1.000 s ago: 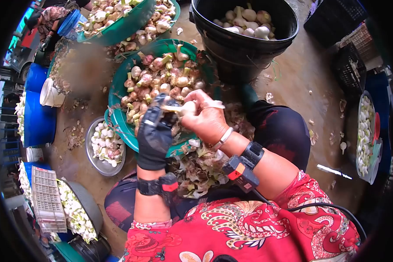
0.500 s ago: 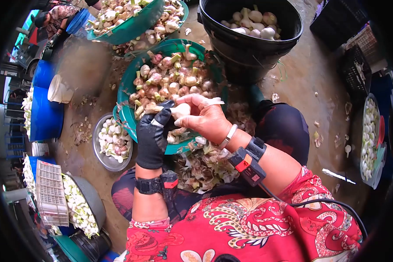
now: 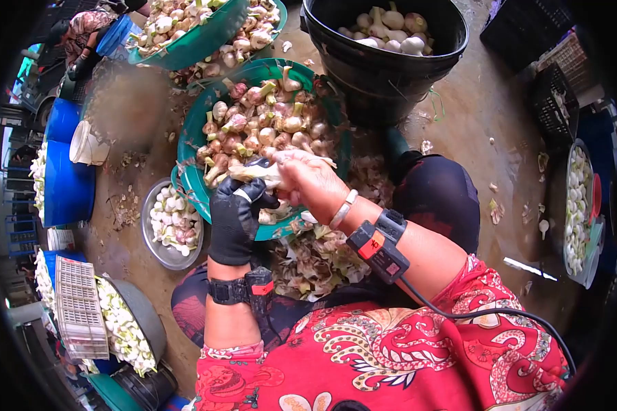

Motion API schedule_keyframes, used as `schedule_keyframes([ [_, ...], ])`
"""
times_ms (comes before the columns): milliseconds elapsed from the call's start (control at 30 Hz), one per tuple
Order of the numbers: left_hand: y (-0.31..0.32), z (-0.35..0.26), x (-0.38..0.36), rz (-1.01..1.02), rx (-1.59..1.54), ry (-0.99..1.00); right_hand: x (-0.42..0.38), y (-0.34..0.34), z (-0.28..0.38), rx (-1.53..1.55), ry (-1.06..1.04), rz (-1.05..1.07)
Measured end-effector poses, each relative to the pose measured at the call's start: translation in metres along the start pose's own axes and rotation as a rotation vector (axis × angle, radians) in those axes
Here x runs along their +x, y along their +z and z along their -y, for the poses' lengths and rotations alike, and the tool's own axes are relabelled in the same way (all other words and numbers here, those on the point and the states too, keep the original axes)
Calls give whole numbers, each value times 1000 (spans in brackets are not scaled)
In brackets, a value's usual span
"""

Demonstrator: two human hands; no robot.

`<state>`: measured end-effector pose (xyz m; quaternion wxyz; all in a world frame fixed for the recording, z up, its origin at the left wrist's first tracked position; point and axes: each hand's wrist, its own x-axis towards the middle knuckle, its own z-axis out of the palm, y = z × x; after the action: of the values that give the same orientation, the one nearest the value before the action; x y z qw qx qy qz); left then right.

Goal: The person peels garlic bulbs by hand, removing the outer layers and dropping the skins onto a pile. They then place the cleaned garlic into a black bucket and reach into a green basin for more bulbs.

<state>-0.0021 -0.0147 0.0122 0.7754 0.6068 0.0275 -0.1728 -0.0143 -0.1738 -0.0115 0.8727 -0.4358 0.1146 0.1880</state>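
Observation:
My left hand (image 3: 234, 219), in a black glove, is closed around a garlic bulb (image 3: 266, 176) by its stalk end. Bare and wearing a bracelet, my right hand (image 3: 313, 183) pinches the bulb's other end, so its fingers partly cover it. Both hands are over the near part of a green basin (image 3: 187, 175) heaped with unpeeled garlic (image 3: 271, 120). A strip of pale skin sticks out by my right fingers. Below the hands, a pile of shed garlic skins (image 3: 322, 264) lies between my legs.
A black bucket (image 3: 384, 79) with peeled bulbs stands at the far side. Left of the basin is a metal bowl (image 3: 147, 226) of cleaned garlic. Another green basin (image 3: 192, 51), blue tubs (image 3: 75, 181), crates (image 3: 79, 301) and a co-worker (image 3: 82, 38) are around.
My right hand has moved left and closed in on the bulb, its fingers now wrapped nearer my left hand. The whole view has shifted slightly.

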Motion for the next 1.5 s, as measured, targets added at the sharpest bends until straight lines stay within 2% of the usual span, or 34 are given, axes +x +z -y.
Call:
schedule_keyframes([
  [33, 3, -3, -3, -4, 166, 12, 0, 0, 4, -52, 106, -46],
  [67, 5, -4, -6, -10, 331, 23, 7, -1, 3, 73, 275, -81],
  [167, -14, 2, -7, -16, 393, 26, -2, -12, 24, 110, 393, 114],
  [200, -13, 8, -8, -29, 371, 72, 0, -14, 22, 113, 392, 112],
  [267, -6, 6, -11, 6, 324, 44, 3, -16, 15, -12, 111, -51],
  [300, -3, 6, -11, 40, 279, 21, 3, -15, 12, -13, 109, -52],
  [333, 0, 7, -11, 53, 97, -70, 3, -10, 10, 31, -5, -30],
  [367, 5, 7, -11, 49, 96, -69, 2, -6, 8, 75, -117, -6],
  [400, 11, 5, -11, 31, 74, -20, 0, -11, 4, -45, -198, 44],
  [500, 5, 6, -6, 32, 80, 12, -1, -5, 2, -88, -236, 90],
  [533, 0, 11, -5, 44, -4, -32, -4, -5, 5, -162, -233, 110],
  [600, -10, 14, -3, 56, -89, -78, -3, -3, 3, -103, -220, 89],
  [667, -16, 15, -7, 87, 405, 48, -2, -2, 4, -26, -145, 50],
  [700, -16, 16, -8, 88, 402, 47, -1, -2, 5, -28, -144, 48],
  [767, -15, 16, -11, 115, 596, 203, -1, 2, 9, 3, -134, 20],
  [800, -16, 19, -12, 44, 313, 104, -1, 0, 10, -27, -147, 15],
  [833, -11, 14, -13, 42, 316, 108, -1, 0, 10, -27, -149, 19],
  [900, 0, -1, -15, -8, -210, -45, 0, 0, 9, -52, -253, -1],
  [967, 1, 1, -14, 24, -213, 16, 2, -2, 5, -16, -263, 82],
  [1033, 6, 4, -12, -52, 123, 194, 0, 0, 0, -74, -326, 72],
  [1067, 8, 2, -13, -62, -67, 96, 2, 1, -4, -63, -341, 74],
  [1100, 5, 4, -12, -62, -68, 93, 1, 1, -4, -64, -339, 71],
  [1167, 1, 5, -11, -5, 8, 70, -1, 3, -3, -26, -264, 92],
  [1200, 0, 2, -11, -5, 162, 98, -1, 3, -3, -149, -232, 15],
  [1233, -2, 3, -11, -5, 162, 97, 0, 4, -2, -149, -231, 14],
  [1300, -8, 7, -10, -13, 257, 110, 4, 5, -1, 200, 132, -84],
  [1333, -4, 6, -10, -54, 234, 76, 5, 1, 4, 189, 249, -101],
  [1367, -3, 6, -10, -55, 233, 76, 4, -2, 3, 188, 249, -101],
  [1433, -1, 5, -9, -95, 179, 59, 4, -6, 4, 213, 229, 27],
  [1500, -7, 5, -8, -84, 214, 65, 1, -1, 5, 9, -11, 134],
])
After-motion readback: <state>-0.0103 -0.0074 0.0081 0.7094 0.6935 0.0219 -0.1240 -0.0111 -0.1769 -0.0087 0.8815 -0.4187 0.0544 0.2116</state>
